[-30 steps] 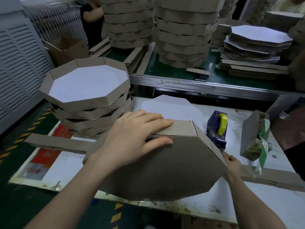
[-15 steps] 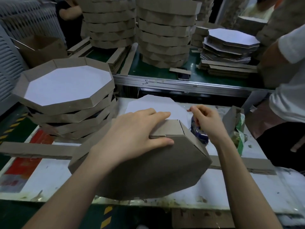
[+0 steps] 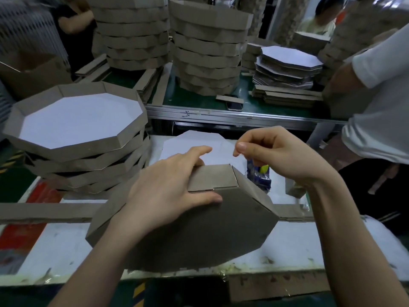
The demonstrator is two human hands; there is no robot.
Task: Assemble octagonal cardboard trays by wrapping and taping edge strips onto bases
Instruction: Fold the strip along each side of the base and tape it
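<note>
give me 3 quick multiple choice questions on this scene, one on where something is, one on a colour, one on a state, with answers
1. Where is the stack of finished trays relative to the tray being assembled?
A right of it
B left of it
C under it

2. What colour is the inside floor of the stack's top tray?
A green
B brown
C white

3. What is the left hand doing?
A holding the tray's top edge
B hanging idle
C lifting the stack

Answers:
1 B, the stack stands to its left on the table.
2 C, its floor is white within brown walls.
3 A, thumb and fingers clasp that edge.
</note>
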